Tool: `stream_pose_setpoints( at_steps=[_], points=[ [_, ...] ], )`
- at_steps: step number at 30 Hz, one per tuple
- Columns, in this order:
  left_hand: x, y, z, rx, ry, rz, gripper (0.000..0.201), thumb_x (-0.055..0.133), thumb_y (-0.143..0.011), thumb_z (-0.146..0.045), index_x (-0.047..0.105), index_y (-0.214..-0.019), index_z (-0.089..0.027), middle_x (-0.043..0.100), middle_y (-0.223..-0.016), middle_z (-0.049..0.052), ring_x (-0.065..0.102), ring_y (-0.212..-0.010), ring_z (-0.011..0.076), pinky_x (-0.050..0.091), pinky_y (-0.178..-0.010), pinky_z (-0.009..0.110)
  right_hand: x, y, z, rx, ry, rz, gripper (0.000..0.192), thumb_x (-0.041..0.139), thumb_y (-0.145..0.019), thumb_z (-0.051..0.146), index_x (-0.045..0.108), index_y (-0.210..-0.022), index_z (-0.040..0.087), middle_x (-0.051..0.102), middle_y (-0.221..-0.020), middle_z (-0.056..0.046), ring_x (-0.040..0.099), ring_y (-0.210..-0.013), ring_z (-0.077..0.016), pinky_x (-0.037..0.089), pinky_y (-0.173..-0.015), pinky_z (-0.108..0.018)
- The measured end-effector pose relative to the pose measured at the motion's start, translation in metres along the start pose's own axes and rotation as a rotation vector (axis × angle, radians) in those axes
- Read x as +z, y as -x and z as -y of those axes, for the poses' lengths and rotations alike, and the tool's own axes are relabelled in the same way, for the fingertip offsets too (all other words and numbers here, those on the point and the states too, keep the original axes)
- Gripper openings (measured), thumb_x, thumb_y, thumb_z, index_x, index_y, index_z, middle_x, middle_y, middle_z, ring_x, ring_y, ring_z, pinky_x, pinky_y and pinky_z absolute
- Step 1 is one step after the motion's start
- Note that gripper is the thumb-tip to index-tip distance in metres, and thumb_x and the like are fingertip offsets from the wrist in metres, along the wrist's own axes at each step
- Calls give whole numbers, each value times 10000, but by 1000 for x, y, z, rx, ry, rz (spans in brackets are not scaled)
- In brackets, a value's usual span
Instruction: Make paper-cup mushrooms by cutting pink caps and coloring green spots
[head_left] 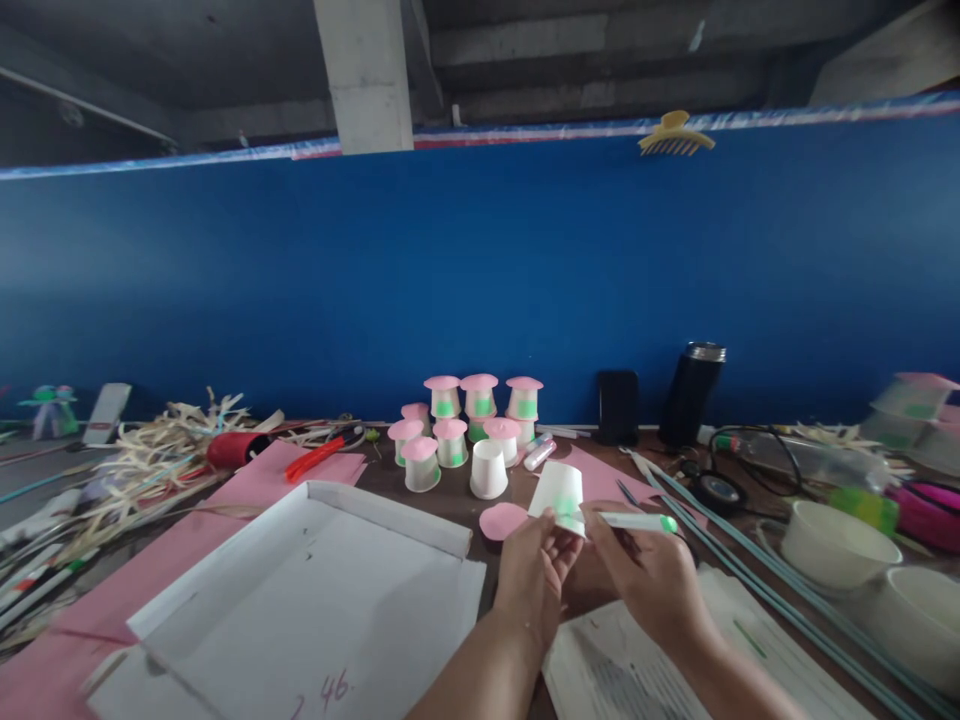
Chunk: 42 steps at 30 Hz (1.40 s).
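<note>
left hand (534, 570): grip clamped on a white paper cup (559, 492), thumb and fingers pinching its lower edge; cup tilted, held above the desk (442, 500), green patch on its side.
right hand (651, 572): grip closed around a white marker (636, 521) with a green end; marker lies roughly level, its near end touching the cup.
under the hands: printed paper sheet (622, 665) at the near edge.
pink disc (501, 520): one, flat on the desk just left of the held cup.
white tray (300, 590): one shallow cardboard tray, near left, lying on pink paper (187, 545).
plain cup (488, 468): one, upside down, no cap, just behind the disc.
capped cups (450, 440): about nine cups with pink tops and green patches, clustered behind the plain cup; exact count unclear, some overlap.
right side: two white bowls (836, 545), long thin rods (720, 540) running diagonally, tape roll (725, 490).
left side: pile of straw strips (150, 450), red cup (232, 448) on its side.
far: black flask (691, 392) and dark phone (618, 405) against the blue wall (480, 270); yellow hair clip (675, 133) on its top edge.
</note>
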<state>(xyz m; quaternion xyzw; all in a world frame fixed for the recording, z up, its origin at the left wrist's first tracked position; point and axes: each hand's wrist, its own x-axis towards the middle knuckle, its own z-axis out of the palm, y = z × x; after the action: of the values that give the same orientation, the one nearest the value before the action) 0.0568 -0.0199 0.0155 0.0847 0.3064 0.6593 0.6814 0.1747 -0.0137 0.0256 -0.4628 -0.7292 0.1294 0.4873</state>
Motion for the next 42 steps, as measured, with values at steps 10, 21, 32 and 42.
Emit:
stream_pose_setpoints(
  at_steps=[10,21,32,42],
  points=[
    [-1,-1,1,7,2,6,94,560,-818,-145,629,-774,-99,665,-763,91,633,-722,154,508,-791,293,0,0,0,1,58,9,281,526,-862,381,689,-721,201,706,-644,-13,676,-650,-191,508,-615,-231],
    [0,0,0,-13,-4,-5,96,553,-824,-154,623,-807,-92,673,-817,112,635,-763,165,503,-827,307,-1,-1,0,18,47,2,296,532,-855,376,666,-664,194,645,-568,-3,640,-613,-179,486,-610,-228],
    [-1,-1,1,-16,-14,-8,107,554,-831,-172,621,-844,-89,677,-870,127,643,-790,170,513,-827,303,0,0,-2,18,60,-58,329,516,-862,409,618,-627,204,637,-568,-14,620,-592,-178,478,-619,-244],
    [-3,0,2,10,49,50,103,589,-811,-203,621,-850,-113,669,-901,114,636,-910,202,505,-869,322,-8,2,4,-142,93,-135,223,506,-873,342,663,-801,201,712,-828,-67,666,-792,-209,494,-727,-280]
  ],
)
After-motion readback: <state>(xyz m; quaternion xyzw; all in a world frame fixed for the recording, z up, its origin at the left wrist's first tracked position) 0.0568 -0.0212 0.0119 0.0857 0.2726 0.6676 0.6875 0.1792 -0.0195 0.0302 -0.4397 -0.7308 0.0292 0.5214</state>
